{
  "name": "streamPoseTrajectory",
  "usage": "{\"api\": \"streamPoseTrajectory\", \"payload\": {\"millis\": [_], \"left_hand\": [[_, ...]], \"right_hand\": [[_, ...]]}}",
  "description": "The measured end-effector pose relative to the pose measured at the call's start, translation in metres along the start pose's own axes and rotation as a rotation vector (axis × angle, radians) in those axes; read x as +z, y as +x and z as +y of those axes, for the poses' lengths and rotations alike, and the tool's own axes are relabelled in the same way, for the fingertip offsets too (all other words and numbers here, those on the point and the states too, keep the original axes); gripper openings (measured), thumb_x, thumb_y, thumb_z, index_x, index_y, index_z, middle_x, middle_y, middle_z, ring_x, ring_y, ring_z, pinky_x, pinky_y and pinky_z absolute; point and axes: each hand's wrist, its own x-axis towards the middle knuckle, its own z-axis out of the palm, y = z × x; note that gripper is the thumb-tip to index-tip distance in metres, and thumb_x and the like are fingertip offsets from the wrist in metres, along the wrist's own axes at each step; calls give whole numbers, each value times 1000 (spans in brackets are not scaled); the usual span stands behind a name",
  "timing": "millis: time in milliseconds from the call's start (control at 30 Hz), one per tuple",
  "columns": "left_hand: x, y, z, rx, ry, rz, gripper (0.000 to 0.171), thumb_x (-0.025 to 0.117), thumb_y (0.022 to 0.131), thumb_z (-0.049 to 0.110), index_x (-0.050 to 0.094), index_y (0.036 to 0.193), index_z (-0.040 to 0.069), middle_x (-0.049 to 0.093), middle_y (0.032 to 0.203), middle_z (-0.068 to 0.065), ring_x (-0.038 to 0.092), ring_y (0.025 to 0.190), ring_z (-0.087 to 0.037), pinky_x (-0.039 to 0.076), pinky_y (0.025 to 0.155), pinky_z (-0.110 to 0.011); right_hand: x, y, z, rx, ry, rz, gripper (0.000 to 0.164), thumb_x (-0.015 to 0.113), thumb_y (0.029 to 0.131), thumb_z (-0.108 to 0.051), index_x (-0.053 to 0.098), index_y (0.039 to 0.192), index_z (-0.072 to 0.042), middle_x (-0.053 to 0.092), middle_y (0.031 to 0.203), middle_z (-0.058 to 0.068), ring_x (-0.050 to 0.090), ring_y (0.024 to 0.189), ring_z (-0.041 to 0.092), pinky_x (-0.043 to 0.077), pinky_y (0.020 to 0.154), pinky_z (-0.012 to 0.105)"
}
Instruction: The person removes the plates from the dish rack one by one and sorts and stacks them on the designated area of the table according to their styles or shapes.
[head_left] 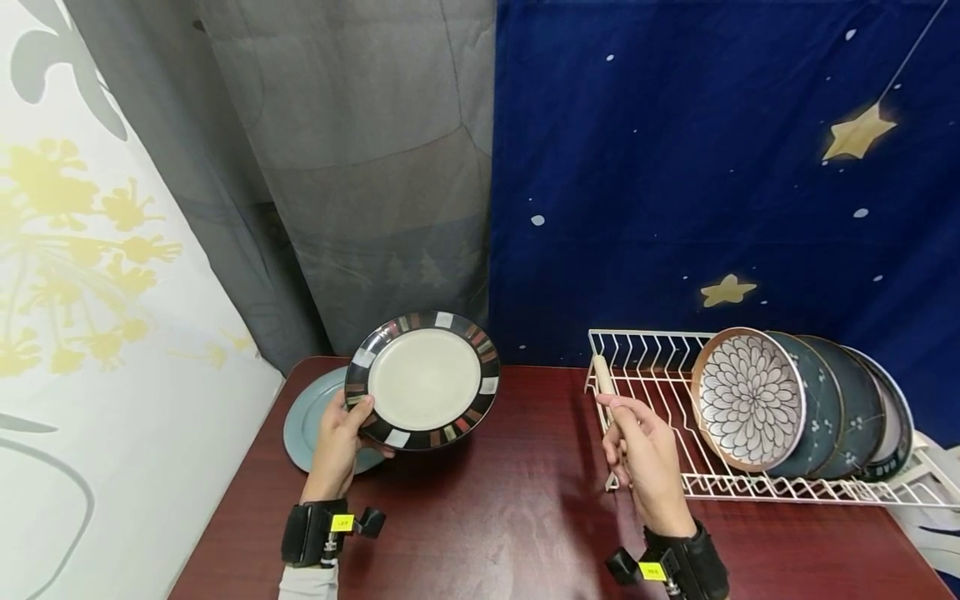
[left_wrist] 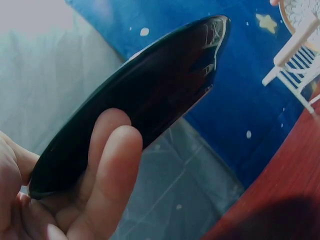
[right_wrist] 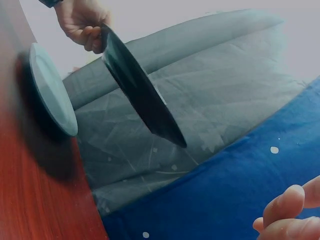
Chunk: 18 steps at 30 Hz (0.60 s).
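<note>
My left hand [head_left: 339, 442] grips a round plate [head_left: 425, 379] by its near left edge, thumb on top and fingers beneath. The plate has a cream centre and a dark rim with coloured blocks. It is held in the air, tilted; its dark underside [left_wrist: 135, 100] shows in the left wrist view. Partly behind it, a light blue plate [head_left: 303, 425] lies on the table. My right hand [head_left: 647, 454], fingers loosely bent and holding nothing, is at the left end of a white wire dish rack [head_left: 637, 350]; whether it touches the rack I cannot tell.
Several dishes lean in the rack's right half, foremost a bowl with a petal pattern [head_left: 750, 400]. The dark red table [head_left: 495, 533] runs under everything. Behind it hang a grey curtain [head_left: 360, 208] and a blue cloth with stars [head_left: 637, 167]. A patterned white wall [head_left: 112, 467] stands left.
</note>
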Motion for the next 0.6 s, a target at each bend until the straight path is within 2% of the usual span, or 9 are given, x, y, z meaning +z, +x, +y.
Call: {"api": "streamPoseTrajectory", "payload": {"millis": [200, 333, 600], "left_hand": [[-13, -1, -6, 14, 24, 13, 44, 41, 99, 18, 29, 131, -9, 63, 92, -24, 65, 65, -33, 49, 47, -54], [-22, -3, -8, 18, 44, 25, 45, 41, 99, 18, 28, 131, -10, 62, 95, -25, 66, 70, -33, 49, 48, -54], [-37, -5, -13, -8, 58, 101, 42, 43, 98, 18, 29, 127, -9, 61, 94, -22, 66, 73, -31, 49, 50, -56]], "right_hand": [[-5, 2, 3, 8, 18, -10, 40, 46, 97, -23, 47, 120, 10, 44, 50, 3, 32, 29, 8, 12, 28, 47], [-8, 3, 3, 15, 10, 6, 39, 46, 97, -24, 49, 120, 8, 44, 49, 2, 32, 29, 7, 11, 28, 48], [-13, 4, -1, -13, -16, 34, 38, 46, 98, -22, 49, 119, 10, 43, 49, 4, 31, 30, 7, 15, 26, 44]]}}
